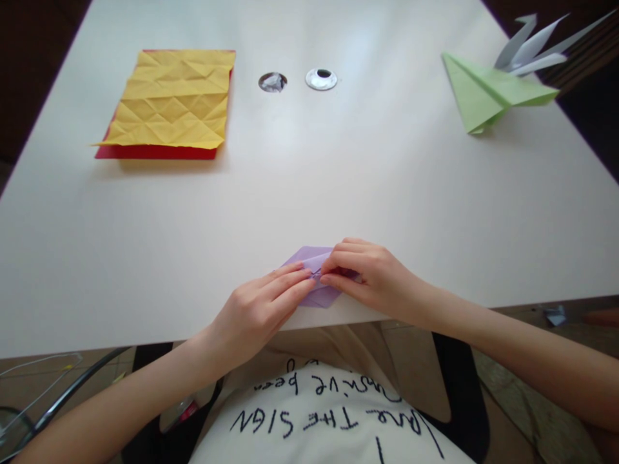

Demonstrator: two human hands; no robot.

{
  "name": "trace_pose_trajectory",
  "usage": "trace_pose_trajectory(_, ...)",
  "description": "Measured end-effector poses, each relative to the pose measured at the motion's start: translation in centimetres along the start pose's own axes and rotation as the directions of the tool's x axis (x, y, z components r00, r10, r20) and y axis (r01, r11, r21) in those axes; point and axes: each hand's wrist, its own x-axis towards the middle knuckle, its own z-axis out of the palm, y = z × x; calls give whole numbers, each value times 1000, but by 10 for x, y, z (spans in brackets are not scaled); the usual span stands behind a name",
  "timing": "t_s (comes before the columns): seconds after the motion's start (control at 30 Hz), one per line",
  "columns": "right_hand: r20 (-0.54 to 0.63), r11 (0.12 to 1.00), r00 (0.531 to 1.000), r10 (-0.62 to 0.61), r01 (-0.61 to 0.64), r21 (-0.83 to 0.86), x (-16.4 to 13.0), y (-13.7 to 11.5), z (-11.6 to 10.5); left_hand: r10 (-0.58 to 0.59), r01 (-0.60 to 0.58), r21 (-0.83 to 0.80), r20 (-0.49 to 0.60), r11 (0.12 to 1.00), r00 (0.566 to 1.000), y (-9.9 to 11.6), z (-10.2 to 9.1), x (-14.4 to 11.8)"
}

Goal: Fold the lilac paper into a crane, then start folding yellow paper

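One purple paper (313,256) near table edge (97,345); right hand (370,267) pinching it; left hand (258,303) atop, grip unclear; wide tabletop (377,174) beyond.

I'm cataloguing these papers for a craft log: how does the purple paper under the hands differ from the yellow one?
The purple paper is folded compactly; the yellow paper is spread out, creased all over. The purple paper looks smaller than the yellow paper. The left hand and right hand touch the purple paper; the yellow paper lies untouched over a red sheet. Both show folds.
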Motion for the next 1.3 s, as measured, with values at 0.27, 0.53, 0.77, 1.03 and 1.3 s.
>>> trace_pose_trajectory(0.27,-24,994,994,105,-104,29,0,-5,3,-70,68,-30,-49,997,996,3,3,0)
trace_pose_trajectory(0.53,-50,977,976,-211,211,0,-15,2,3,-34,36,24,-62,999,997,8,6,-2)
trace_pose_trajectory(0.77,-55,966,965,-258,257,-27,-16,4,3,-25,25,-1,-8,1000,1000,9,3,-5)
trace_pose_trajectory(1.03,18,999,1000,-21,20,30,-5,-4,4,-82,80,-31,-51,996,995,13,8,-1)
trace_pose_trajectory(1.3,-56,984,983,175,-175,-9,-4,-9,8,-37,37,27,-13,999,999,7,10,-8)
